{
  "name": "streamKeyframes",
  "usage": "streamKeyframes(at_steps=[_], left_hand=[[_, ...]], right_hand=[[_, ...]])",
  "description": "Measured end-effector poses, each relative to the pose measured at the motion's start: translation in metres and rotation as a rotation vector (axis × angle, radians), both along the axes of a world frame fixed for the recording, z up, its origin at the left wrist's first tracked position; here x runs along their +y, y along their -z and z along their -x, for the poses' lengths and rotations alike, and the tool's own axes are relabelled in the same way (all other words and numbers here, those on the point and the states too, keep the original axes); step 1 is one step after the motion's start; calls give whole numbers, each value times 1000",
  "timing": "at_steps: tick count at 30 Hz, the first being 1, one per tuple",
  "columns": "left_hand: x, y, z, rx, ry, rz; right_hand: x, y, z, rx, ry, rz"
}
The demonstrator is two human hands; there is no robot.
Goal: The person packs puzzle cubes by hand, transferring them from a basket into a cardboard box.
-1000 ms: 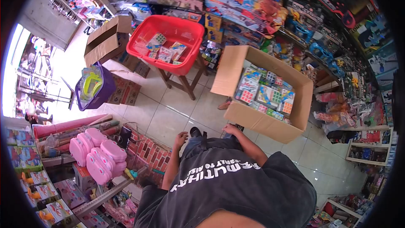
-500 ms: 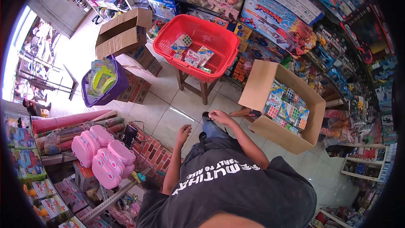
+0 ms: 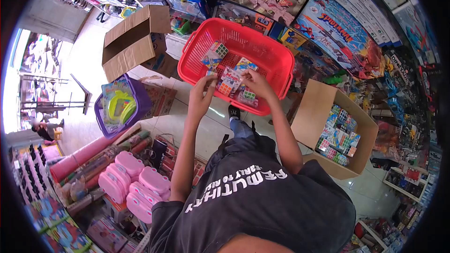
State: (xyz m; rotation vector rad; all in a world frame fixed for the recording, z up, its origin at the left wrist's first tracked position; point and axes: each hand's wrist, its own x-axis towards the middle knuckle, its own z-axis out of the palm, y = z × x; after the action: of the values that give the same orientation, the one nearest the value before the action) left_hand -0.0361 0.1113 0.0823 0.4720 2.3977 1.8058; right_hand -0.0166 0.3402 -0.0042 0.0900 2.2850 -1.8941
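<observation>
A person (image 3: 300, 206) in a dark T-shirt (image 3: 253, 197) leans over a red plastic basket (image 3: 262, 51), with an open cardboard box (image 3: 313, 117) of packaged puzzle cubes (image 3: 340, 136) to the right. The left hand (image 3: 199, 97), fingers half bent, reaches over the basket's near rim; whether it grips anything cannot be told. The right hand (image 3: 258, 84) brings bent fingertips to the edge of a clear packet (image 3: 230, 76) inside the basket, near its front wall; a firm pinch is not certain. The packet looks light, its wrapper limp and probably slick; the stiff, orange-faced cube (image 3: 225, 88) inside should offer the surest hold, by its sides.
</observation>
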Motion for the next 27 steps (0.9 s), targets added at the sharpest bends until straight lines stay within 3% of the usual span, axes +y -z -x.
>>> streamKeyframes(at_steps=[2,3,5,6,8,9,10,11,12,14,17,22,24,25,27], left_hand=[[10,7,42,-40,173,181],[14,19,63,-50,182,184],[19,68,98,22,382,517],[23,106,116,8,398,513],[23,173,129,77,633,949],[28,167,129,82,643,944],[36,151,129,6,663,1130],[37,142,125,-81,671,1319],[34,156,129,-122,715,1317],[24,201,135,-97,807,1333],[34,221,152,-136,937,1369],[43,199,148,-148,1079,1449],[33,202,145,124,979,1295],[36,205,150,135,996,1291],[49,209,165,-138,1241,1291]], right_hand=[[5,34,21,30,-30,-514],[3,37,30,17,-25,-509],[-6,41,39,-226,-188,-771],[-12,33,41,-339,-174,-795],[-20,40,29,-342,-101,-774],[-18,44,34,-303,-19,-766],[-13,49,42,-311,6,-767],[-9,58,41,-358,-135,-708],[-7,67,40,-403,-273,-645],[-10,83,35,-345,-302,-596],[-15,90,31,-240,-279,-399],[-27,77,26,-320,-268,-364],[-28,81,24,-348,-238,-351],[-29,86,23,-333,-186,-348],[-30,90,19,-320,-115,-349]])
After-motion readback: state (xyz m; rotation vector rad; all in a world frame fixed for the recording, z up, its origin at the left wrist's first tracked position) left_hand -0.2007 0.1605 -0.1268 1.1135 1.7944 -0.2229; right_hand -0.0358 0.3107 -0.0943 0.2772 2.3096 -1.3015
